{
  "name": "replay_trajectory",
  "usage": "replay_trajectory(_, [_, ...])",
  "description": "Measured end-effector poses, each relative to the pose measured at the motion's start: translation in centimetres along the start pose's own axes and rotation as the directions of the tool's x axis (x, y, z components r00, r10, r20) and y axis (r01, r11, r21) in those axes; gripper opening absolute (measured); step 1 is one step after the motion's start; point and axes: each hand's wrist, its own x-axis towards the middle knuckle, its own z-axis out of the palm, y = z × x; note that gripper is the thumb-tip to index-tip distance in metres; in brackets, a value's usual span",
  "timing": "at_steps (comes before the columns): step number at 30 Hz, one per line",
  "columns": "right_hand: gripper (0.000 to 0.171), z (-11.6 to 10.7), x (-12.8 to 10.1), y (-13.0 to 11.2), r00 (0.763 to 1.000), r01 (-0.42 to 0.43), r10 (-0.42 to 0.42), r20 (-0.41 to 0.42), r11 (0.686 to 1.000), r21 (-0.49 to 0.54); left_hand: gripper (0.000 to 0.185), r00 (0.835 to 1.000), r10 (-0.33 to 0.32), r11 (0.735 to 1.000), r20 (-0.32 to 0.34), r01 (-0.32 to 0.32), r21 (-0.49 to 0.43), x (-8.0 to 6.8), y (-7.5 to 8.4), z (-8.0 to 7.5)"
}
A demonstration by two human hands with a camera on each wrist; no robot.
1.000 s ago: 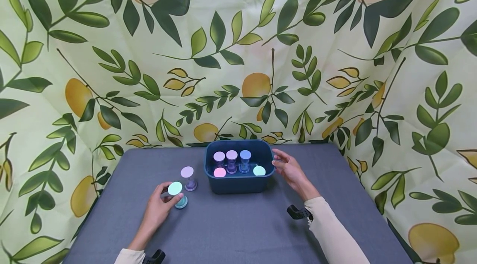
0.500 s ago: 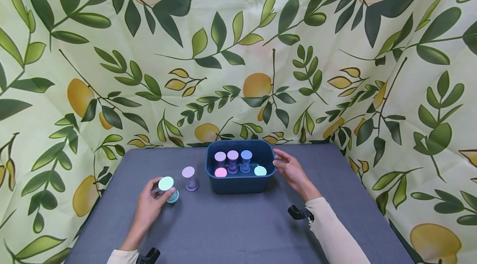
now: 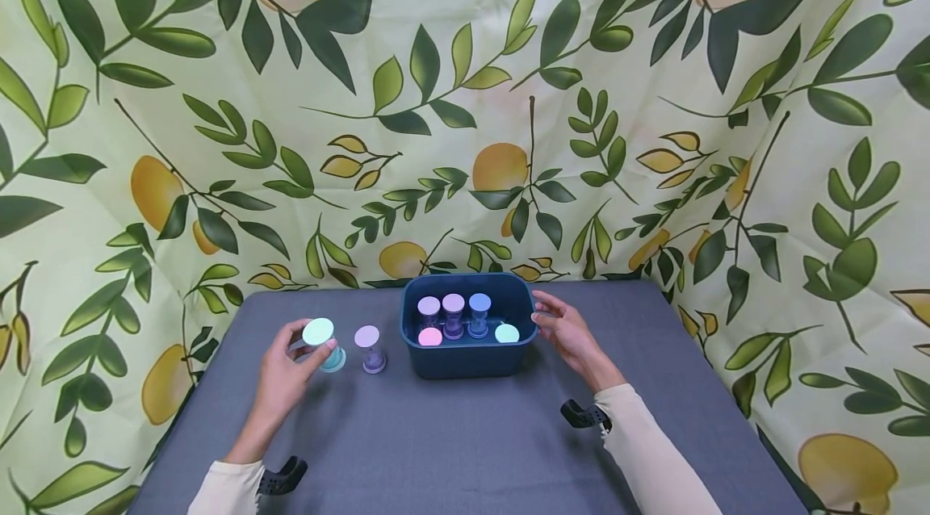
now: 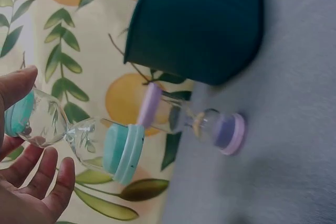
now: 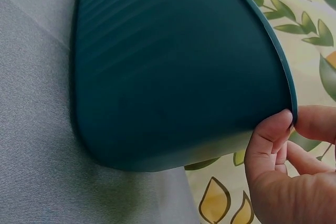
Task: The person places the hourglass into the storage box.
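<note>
Left of the bin point(image 3: 465, 357), the left hand point(image 3: 279, 382) grips a teal sand timer point(image 3: 320, 341), thumb and fingers wrapped round its glass, and the wrist view shows it tilted with the lower cap point(image 4: 123, 153) off the table point(image 3: 465, 450). Between that timer and the bin stands a purple sand timer point(image 3: 370, 347), upright on the table and just clear of the bin's wall. Over on the bin's right side, the right hand point(image 3: 567, 333) pinches the rim point(image 5: 286, 85), fingertips point(image 5: 273, 127) curled against the edge. Inside the bin, five more timers stand with caps up: three along the back, a pink one point(image 3: 430, 336) and a mint one point(image 3: 506, 332) in front.
</note>
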Motion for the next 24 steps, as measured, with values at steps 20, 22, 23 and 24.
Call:
replay_trajectory(20, [0.054, 0.1, -0.1, -0.1, 1.0, -0.006, 0.006, -0.005, 1.0, 0.007, 0.051, 0.985, 0.145, 0.984, 0.096, -0.133, -0.116, 3.5, 6.3, 1.2])
replay_trajectory(22, [0.053, 0.0, 0.0, -0.1, 1.0, -0.006, 0.006, -0.006, 1.0, 0.007, 0.051, 0.983, 0.149, 0.981, 0.108, -0.134, -0.137, 3.6, 6.8, 1.7])
replay_trajectory(23, [0.053, 0.0, 0.0, -0.1, 1.0, -0.005, 0.005, -0.005, 1.0, 0.005, 0.051, 0.982, 0.156, 0.979, 0.111, -0.139, -0.147, 3.7, 7.0, 1.9])
replay_trajectory(24, [0.053, 0.0, 0.0, -0.1, 1.0, -0.005, 0.005, -0.004, 1.0, 0.004, 0.05, 0.98, 0.162, 0.977, 0.114, -0.143, -0.159, 3.7, 7.3, 2.1])
